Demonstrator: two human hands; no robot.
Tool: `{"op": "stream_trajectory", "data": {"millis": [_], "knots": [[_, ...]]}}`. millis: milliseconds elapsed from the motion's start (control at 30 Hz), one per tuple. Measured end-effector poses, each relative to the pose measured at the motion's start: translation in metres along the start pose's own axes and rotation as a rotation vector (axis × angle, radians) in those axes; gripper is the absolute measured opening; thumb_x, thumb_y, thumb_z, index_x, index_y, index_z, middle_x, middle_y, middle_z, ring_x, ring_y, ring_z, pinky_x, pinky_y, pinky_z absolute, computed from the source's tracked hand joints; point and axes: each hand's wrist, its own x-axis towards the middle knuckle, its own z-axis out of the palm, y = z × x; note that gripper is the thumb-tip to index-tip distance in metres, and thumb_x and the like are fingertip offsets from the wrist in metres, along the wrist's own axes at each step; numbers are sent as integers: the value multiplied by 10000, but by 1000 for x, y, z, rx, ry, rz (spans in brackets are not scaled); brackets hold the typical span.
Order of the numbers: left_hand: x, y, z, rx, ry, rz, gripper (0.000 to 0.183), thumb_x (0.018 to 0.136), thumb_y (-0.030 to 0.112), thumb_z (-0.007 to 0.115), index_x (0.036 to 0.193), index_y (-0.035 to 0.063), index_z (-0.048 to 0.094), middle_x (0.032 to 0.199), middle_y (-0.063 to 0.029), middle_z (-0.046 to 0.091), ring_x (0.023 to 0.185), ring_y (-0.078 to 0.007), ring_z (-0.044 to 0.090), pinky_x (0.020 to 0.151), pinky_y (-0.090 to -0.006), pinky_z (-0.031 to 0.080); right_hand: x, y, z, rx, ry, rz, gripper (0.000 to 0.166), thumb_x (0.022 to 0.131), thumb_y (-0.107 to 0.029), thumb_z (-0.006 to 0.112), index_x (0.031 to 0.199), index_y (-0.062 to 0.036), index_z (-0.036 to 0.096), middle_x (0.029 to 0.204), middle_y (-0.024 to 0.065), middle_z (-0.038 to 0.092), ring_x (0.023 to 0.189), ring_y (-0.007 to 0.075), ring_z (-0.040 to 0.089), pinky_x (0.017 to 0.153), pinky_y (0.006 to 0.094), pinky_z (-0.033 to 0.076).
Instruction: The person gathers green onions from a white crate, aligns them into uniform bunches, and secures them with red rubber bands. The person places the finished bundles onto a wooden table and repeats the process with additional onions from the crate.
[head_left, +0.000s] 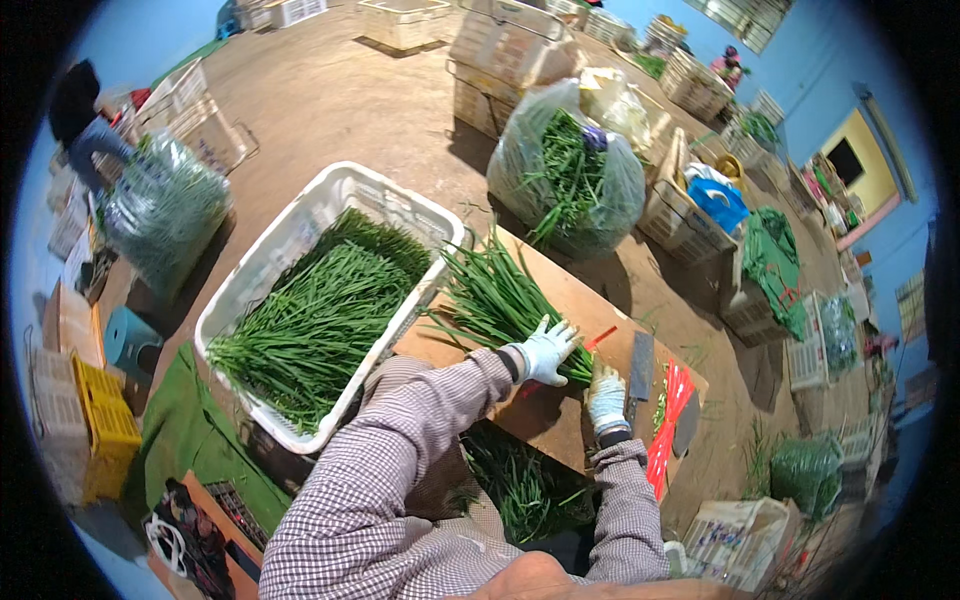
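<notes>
A bundle of long green leaves, apparently garlic chives (510, 289), lies on a wooden board (555, 259) before me. Spread flat over its lower part is my left hand (547, 351), in a light knitted glove with the fingers apart. My right hand (606, 401), gloved too, is at the narrow end of the bundle; its grip there is unclear. A red strip (602, 337) sticks out beside the bundle. Right of my right hand rests a cleaver (641, 366), and beyond it a bunch of red plastic ties (670, 420).
A white plastic crate (259, 274) of chives stands left of the board. Beyond it is a clear bag (517, 161) of greens. A dark container (559, 457) with loose leaves sits below the board. Crates (686, 214) line the right; a person (101, 150) bends at far left.
</notes>
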Motion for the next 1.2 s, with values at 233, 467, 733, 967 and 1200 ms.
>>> {"op": "stream_trajectory", "data": {"millis": [233,467,733,967,1200], "knots": [[-212,-71,-34,-613,727,-30,420,919,165,657,1287,-19,570,1235,-170,633,1120,-266,627,961,-374,503,-3,-5,-9,-52,-6,38,959,695,-236,800,1507,-65,318,1148,183,598,1050,350,581,905,479,458],[-472,-147,74,-345,1660,-1174,147,962,97,602,1082,15,620,1027,-43,637,898,-161,609,844,-302,511,5,-61,-74,64,28,30,1065,670,-449,843,1505,-34,328,1477,213,428,1362,354,409,1089,544,334],[-512,-165,138,-694,1642,-1639,808,889,486,687,1385,-91,414,1401,-197,472,1275,-312,454,1109,-367,336,100,-402,-146,737,167,-948,623,771,-232,789,1290,8,543,1153,219,652,1049,392,631,934,446,501],[-503,-234,110,-919,1808,-1956,1139,728,696,740,1451,-98,360,1483,-262,434,1371,-372,424,1128,-385,342,96,-625,-60,419,-286,-828,1064,789,-455,754,1551,-36,140,1576,201,286,1446,336,300,1163,591,222],[-516,-243,130,-1259,1815,-1895,1082,702,436,863,1449,-128,320,1479,-277,425,1353,-370,440,1111,-371,360,52,-624,3,337,-283,-1193,854,762,-299,780,1453,-20,362,1439,178,482,1350,323,454,1098,553,352]]}}
